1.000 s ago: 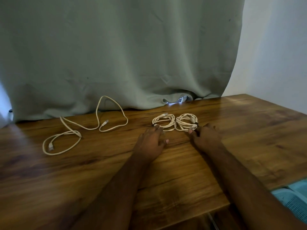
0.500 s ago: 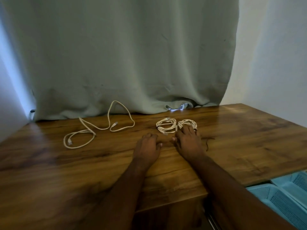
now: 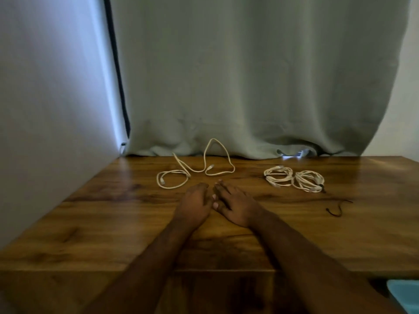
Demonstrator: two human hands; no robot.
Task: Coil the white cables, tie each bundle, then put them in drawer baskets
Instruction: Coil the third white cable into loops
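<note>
A loose white cable [image 3: 195, 171] sprawls uncoiled at the back of the wooden table [image 3: 340, 241], its far loop against the curtain. To its right lie two coiled white bundles, one [image 3: 278, 175] beside the other [image 3: 308, 181], each with a dark tie. A thin dark tie string [image 3: 337, 208] lies loose in front of them. My left hand [image 3: 195, 206] and my right hand [image 3: 235, 206] rest palm down side by side on the table, just short of the loose cable. Both hold nothing and their fingers lie relaxed.
A grey-green curtain [image 3: 249, 75] hangs along the table's far edge. A pale wall [image 3: 49, 109] closes off the left side. The corner of a light blue basket [image 3: 405, 298] shows below the table's front edge at the lower right.
Both hands left the two coiled bundles and moved left toward the loose cable. The view swung left, so the bundles now sit to the right and the baskets are almost out of frame.
</note>
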